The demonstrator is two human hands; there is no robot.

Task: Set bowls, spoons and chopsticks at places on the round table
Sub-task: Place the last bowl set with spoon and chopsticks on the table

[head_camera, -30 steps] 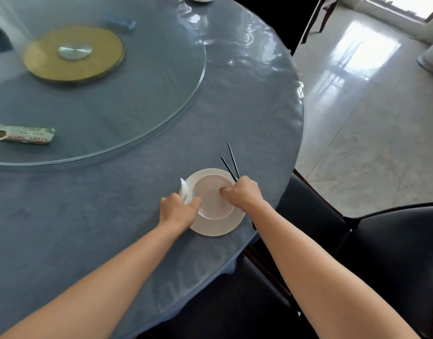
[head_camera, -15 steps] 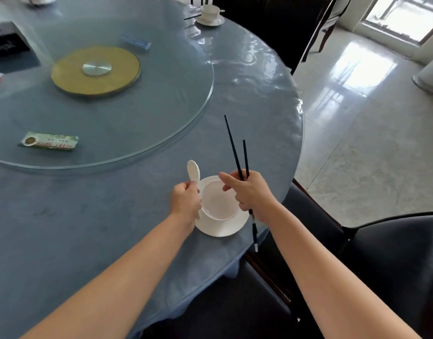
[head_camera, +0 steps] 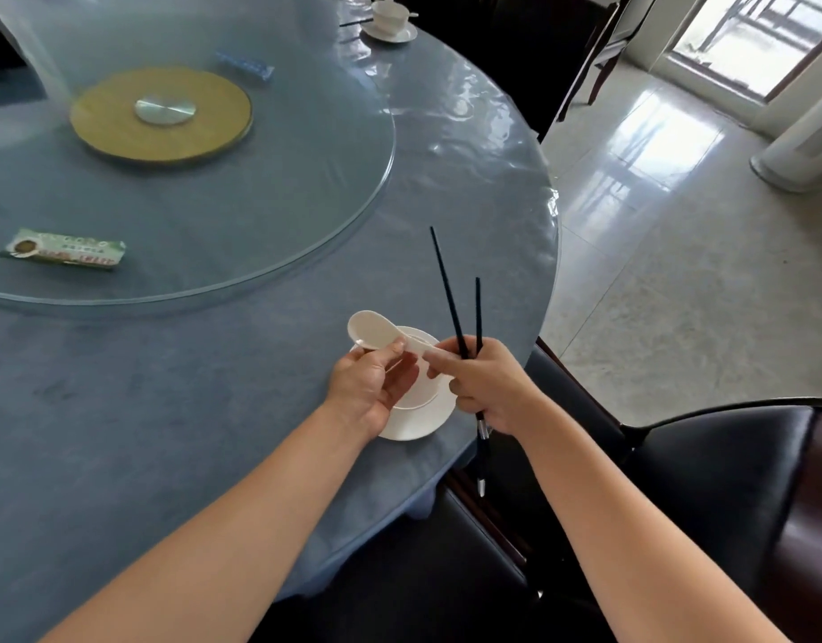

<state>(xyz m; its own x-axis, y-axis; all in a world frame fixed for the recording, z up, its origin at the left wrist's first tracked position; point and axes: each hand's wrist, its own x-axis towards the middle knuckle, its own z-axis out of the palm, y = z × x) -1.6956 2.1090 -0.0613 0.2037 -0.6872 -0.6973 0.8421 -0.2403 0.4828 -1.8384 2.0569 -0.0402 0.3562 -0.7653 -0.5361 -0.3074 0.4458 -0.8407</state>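
Spoon (head_camera: 372, 334) in left hand (head_camera: 369, 392), chopsticks (head_camera: 448, 294) in right hand (head_camera: 490, 387), seemingly above bowl (head_camera: 419, 397)

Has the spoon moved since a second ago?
Yes. The spoon was beside the bowl's left rim. Now the left hand holds it crosswise above the bowl, scoop left, handle toward the right hand, which grips the chopsticks.

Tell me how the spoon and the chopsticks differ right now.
The spoon is white, short and broad; the chopsticks are black, long and thin. The spoon lies nearly level, pinched in the left hand; the chopsticks point up and away, gripped in the right hand. Both are held above the table.
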